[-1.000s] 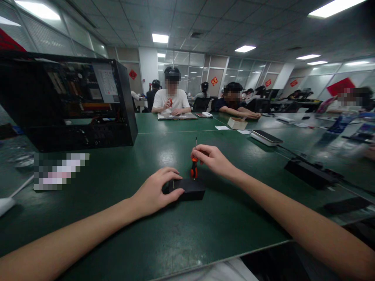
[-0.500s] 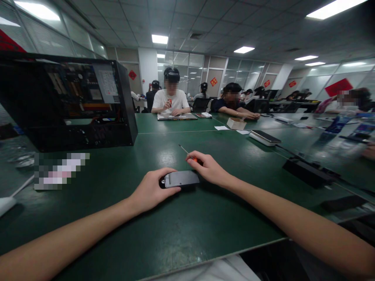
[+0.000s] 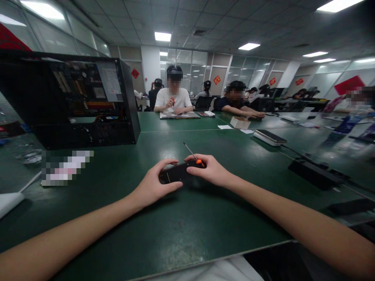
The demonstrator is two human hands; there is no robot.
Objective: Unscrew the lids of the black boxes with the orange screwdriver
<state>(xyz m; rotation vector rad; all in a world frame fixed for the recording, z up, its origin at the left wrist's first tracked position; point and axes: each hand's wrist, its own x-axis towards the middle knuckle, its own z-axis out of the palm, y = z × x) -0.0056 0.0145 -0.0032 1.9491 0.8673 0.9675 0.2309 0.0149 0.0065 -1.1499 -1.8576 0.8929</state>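
Observation:
A small, long black device is held between my two hands above the green table. My left hand is closed round its left end, fingers on the far edge and thumb along the near edge. At the other end my right hand grips the device too, its thumb on the upper face. Tucked in that same right hand is a thin screwdriver with an orange and black handle; its metal shaft points up and to the left, away from the device. What kind of device it is I cannot make out.
An open black computer case stands at the left. Beyond my right hand lie a white box-shaped device, a black power strip with cables and a small open carton. A person in a white shirt works across the table.
The device has been turned over: its grey face showed before, a black one does now. My right hand has come onto its right end, still holding the screwdriver. The view has shifted slightly.

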